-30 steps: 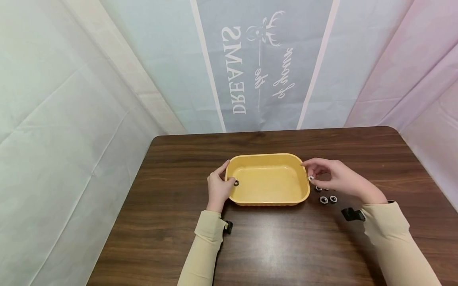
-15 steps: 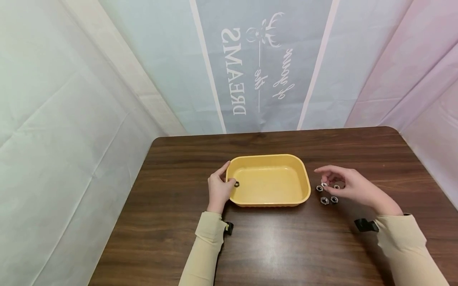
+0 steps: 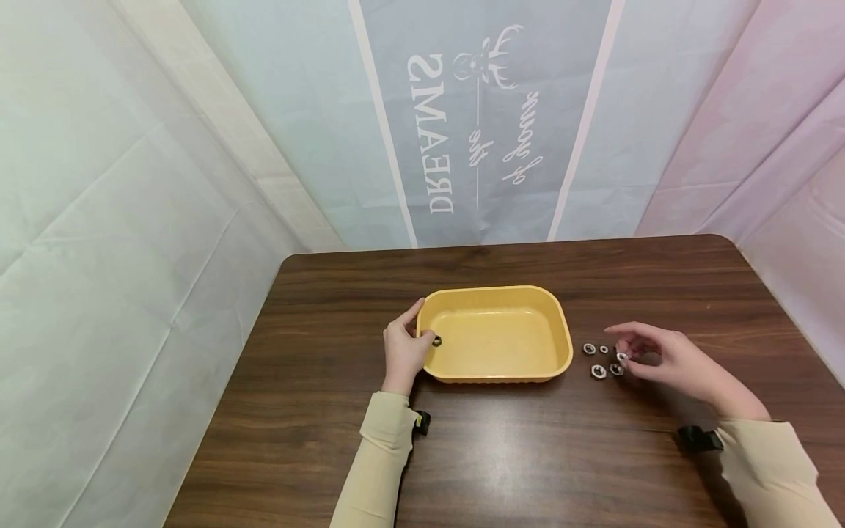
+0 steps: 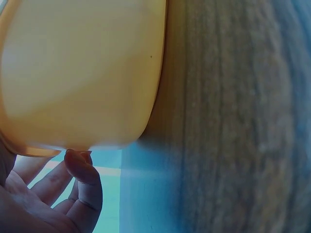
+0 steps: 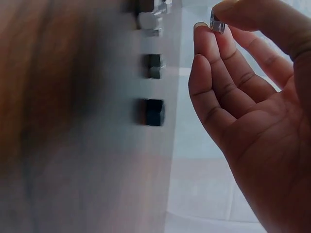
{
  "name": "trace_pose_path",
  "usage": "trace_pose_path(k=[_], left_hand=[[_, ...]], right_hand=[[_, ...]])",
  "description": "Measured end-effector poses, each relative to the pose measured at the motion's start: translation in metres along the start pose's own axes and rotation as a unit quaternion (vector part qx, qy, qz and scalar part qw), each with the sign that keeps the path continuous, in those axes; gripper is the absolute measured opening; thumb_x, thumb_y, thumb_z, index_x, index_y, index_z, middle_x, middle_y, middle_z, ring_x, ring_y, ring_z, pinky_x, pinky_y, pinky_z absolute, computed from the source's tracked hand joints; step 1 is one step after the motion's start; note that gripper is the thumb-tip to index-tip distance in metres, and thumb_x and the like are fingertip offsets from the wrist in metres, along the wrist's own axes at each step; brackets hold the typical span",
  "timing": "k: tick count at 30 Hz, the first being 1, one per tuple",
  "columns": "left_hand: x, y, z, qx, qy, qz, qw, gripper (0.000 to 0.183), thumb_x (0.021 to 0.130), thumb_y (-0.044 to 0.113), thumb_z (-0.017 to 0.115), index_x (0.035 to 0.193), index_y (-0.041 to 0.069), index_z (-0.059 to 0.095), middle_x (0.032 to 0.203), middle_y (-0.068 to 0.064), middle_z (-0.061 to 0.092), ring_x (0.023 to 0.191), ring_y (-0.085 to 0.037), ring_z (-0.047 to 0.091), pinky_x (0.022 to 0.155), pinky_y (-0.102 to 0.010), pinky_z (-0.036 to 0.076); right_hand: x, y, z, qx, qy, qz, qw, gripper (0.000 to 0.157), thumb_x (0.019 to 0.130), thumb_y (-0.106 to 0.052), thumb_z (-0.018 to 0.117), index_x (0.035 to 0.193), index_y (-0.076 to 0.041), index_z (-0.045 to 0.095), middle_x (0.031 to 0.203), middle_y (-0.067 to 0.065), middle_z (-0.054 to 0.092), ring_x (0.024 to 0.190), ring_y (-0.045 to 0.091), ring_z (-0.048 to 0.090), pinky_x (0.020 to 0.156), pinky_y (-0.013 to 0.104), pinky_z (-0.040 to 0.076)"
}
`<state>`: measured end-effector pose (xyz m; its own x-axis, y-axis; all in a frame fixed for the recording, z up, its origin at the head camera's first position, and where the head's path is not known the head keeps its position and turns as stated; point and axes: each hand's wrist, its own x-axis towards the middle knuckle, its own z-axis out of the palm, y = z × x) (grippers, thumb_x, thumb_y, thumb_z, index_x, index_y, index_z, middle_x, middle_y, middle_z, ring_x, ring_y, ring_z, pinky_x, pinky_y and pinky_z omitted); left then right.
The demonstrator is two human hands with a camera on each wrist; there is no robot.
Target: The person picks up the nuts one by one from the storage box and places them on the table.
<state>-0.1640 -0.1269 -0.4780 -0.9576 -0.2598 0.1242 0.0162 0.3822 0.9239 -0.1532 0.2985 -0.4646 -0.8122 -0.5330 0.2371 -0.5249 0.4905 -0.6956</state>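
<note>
My left hand [image 3: 405,345] grips the left end of a deep yellow tray [image 3: 495,371], its thumb over the rim. A dark hex nut [image 3: 437,341] is inside the tray, right by that thumb's tip. To the right of the tray, my right hand [image 3: 667,359] pinches a small silver nut [image 5: 217,24] between thumb and fingertips, slightly above the table. Below and beside those fingers lie several loose nuts, among them a larger hex nut [image 3: 598,372] and a small one [image 3: 604,350]. In the left wrist view, the tray's outer wall [image 4: 87,73] fills much of the picture.
The dark wood table [image 3: 502,455] has its far edge against a hanging cloth [image 3: 488,147] with mirrored lettering. Pale cloth [image 3: 132,257] hangs along the left side, and more at the right. Two more nuts [image 5: 154,112] show in a row in the right wrist view.
My right hand has moved from the tray's right rim to the right and nearer, over the loose nuts, carrying the small nut along. The left hand and tray stay almost still.
</note>
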Motion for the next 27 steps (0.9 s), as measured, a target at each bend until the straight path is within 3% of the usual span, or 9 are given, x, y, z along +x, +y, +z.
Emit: trace_pose_path(k=[17, 27], left_hand=[[0.000, 0.001, 0.000, 0.000, -0.001, -0.002, 1.0000, 0.063, 0.072, -0.007, 0.064, 0.128, 0.021, 0.064, 0.057, -0.007, 0.055, 0.048, -0.016, 0.050, 0.041, -0.027, 0.045], [0.000, -0.002, 0.000, 0.002, 0.002, -0.005, 1.0000, 0.064, 0.072, -0.006, 0.064, 0.128, 0.025, 0.064, 0.057, -0.006, 0.057, 0.047, -0.015, 0.050, 0.041, -0.027, 0.044]], right_hand=[[-0.018, 0.019, 0.004, -0.021, 0.018, -0.023, 0.999, 0.052, 0.070, 0.015, 0.074, 0.118, 0.002, 0.059, 0.085, -0.002, 0.059, 0.076, 0.007, 0.058, 0.066, 0.015, 0.046], [-0.020, 0.026, 0.006, -0.018, 0.012, -0.023, 1.000, 0.052, 0.069, 0.016, 0.074, 0.117, 0.002, 0.059, 0.084, 0.000, 0.059, 0.074, 0.010, 0.057, 0.063, 0.018, 0.046]])
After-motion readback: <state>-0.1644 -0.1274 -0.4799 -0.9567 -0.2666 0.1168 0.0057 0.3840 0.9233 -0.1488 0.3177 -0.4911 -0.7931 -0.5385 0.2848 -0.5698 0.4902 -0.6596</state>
